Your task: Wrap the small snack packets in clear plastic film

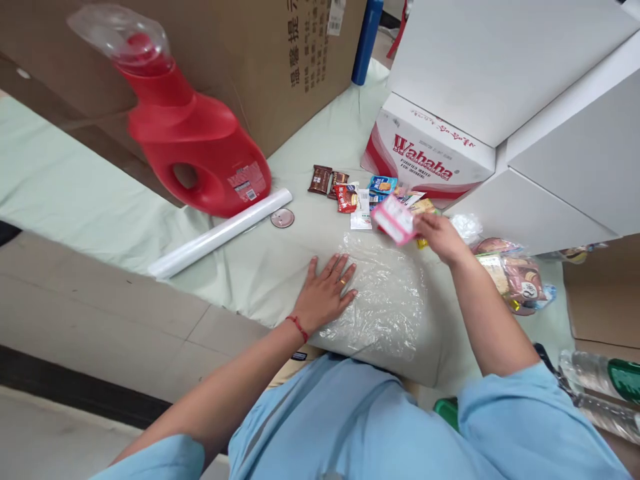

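With fingers spread, my left hand (327, 293) lies flat on the left part of a crinkled clear plastic bag (387, 307) on the cloth-covered surface. My right hand (440, 235) pinches the edge of a small pink and white packet (395, 219), held tilted above a cluster of snacks. In that cluster are a red snack packet (347, 198), a blue snack packet (383, 185) and a white card (361, 217). Two brown wrapped snacks (320, 179) sit to its left. Print on the pink packet is too blurred to read.
A red jug (200, 147) and a white plastic-film roll (220, 235) lie on the left, near a round brown disc (283, 218). Behind stand a large cardboard box (240, 60) and a Wahaha carton (425, 150). Bagged bread (523, 280) is at right, near white cabinets (565, 133).
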{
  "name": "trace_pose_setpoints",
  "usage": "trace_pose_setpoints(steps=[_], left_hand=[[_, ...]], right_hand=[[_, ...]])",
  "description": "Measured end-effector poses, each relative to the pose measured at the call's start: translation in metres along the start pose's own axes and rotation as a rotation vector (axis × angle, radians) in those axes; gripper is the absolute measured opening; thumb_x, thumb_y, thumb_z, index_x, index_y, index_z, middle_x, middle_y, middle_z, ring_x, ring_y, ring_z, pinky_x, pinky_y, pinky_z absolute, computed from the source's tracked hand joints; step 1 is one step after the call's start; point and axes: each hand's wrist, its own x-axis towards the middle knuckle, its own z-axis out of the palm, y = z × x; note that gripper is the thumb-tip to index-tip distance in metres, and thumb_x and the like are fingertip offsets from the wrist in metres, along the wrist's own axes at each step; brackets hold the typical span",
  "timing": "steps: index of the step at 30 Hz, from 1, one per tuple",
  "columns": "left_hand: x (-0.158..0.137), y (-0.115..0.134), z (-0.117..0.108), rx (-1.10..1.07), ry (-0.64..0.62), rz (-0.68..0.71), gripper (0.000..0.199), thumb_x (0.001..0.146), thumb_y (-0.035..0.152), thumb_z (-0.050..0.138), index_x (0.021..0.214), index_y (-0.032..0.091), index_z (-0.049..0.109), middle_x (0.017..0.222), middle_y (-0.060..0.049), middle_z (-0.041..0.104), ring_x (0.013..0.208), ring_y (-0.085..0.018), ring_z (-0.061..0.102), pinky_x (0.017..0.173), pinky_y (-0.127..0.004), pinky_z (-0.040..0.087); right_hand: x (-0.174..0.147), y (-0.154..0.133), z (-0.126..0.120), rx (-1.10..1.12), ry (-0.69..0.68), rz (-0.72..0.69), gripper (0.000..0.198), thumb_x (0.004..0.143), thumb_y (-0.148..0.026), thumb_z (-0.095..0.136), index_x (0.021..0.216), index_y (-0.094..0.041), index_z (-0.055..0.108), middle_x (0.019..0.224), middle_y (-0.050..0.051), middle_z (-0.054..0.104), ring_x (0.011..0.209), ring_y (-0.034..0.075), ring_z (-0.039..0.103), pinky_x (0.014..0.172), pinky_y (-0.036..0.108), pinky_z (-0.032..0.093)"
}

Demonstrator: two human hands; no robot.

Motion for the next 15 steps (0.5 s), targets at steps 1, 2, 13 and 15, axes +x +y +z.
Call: trace_pose_setpoints(steps=[1, 2, 13, 15], left_hand=[[0.0, 0.0, 0.0, 0.0, -0.002, -0.001, 0.064, 0.108, 0.053, 0.035, 0.167, 0.03, 0.031, 0.174, -0.009, 0.029, 0.163, -0.031, 0.024, 0.13, -0.066, 0.001], [0.0, 0.0, 0.0, 0.002, -0.006, -0.002, 0.063, 0.108, 0.052, 0.034, 0.167, 0.029, 0.032, 0.174, -0.01, 0.029, 0.163, -0.031, 0.024, 0.13, -0.066, 0.001], [0.0, 0.002, 0.002, 0.051, 0.024, 0.01, 0.061, 0.109, 0.046, 0.034, 0.167, 0.029, 0.031, 0.174, -0.012, 0.029, 0.162, -0.032, 0.027, 0.129, -0.068, 0.004], [0.0, 0.001, 0.002, 0.057, 0.032, 0.011, 0.06, 0.109, 0.044, 0.034, 0.168, 0.03, 0.03, 0.174, -0.011, 0.03, 0.162, -0.031, 0.028, 0.129, -0.067, 0.004]], right_hand=[[-0.02, 0.004, 0.002, 0.119, -0.158, 0.024, 0.043, 0.101, -0.054, 0.047, 0.104, -0.017, 0.07, 0.096, 0.01, 0.074, 0.09, 0.025, 0.068, 0.085, 0.04, 0.056], [-0.039, 0.008, 0.007, 0.2, -0.29, 0.041, 0.045, 0.099, -0.059, 0.052, 0.101, -0.018, 0.071, 0.092, 0.007, 0.073, 0.086, 0.023, 0.068, 0.083, 0.039, 0.056], [-0.127, 0.003, 0.097, -0.248, -0.169, -0.173, 0.043, 0.096, -0.034, 0.071, 0.138, -0.026, 0.065, 0.142, 0.014, 0.06, 0.125, 0.029, 0.062, 0.101, 0.042, 0.055], [-0.129, 0.007, 0.101, -0.186, -0.235, -0.244, 0.045, 0.096, -0.029, 0.071, 0.14, -0.026, 0.065, 0.143, 0.014, 0.059, 0.128, 0.028, 0.061, 0.104, 0.044, 0.054]])
